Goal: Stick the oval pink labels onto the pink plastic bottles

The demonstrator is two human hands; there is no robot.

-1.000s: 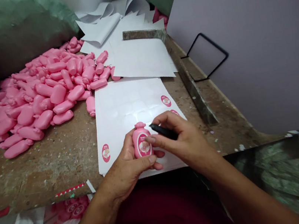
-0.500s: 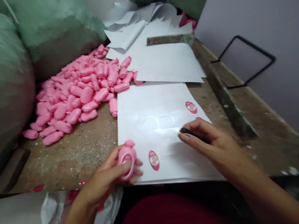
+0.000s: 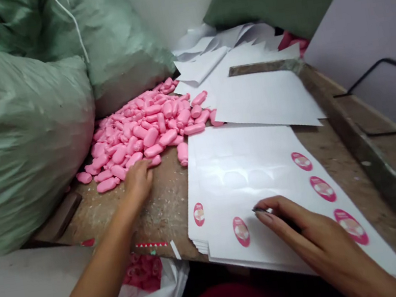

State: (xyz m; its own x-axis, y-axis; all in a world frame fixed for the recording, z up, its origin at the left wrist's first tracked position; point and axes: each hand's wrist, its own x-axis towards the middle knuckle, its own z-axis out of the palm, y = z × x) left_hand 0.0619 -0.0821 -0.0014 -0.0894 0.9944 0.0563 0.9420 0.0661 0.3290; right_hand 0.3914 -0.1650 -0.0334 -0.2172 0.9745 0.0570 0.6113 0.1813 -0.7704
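Observation:
My left hand [image 3: 138, 182] reaches palm down to the front edge of a heap of unlabelled pink plastic bottles [image 3: 147, 131], its fingertips at the nearest ones. No labelled bottle shows in it. My right hand [image 3: 318, 234] rests on a stack of white label sheets [image 3: 246, 171], shut on a black pen-like tool [image 3: 273, 216]. Several pink oval labels remain on the top sheet, the closest [image 3: 240, 231] just left of my fingertips. The tool's tip is partly hidden by my fingers.
Bulging green woven sacks [image 3: 21, 135] stand at the left and back. Loose white backing sheets [image 3: 247, 81] lie behind the stack. A long metal angle strip [image 3: 366, 153] runs along the right of the worn wooden table [image 3: 166, 212]. A white-and-pink plastic bag [image 3: 144, 285] hangs below the front edge.
My left hand has moved from beside the sheets to the pink heap, and the labelled bottle it held is out of sight. My right hand has shifted right across the sheet.

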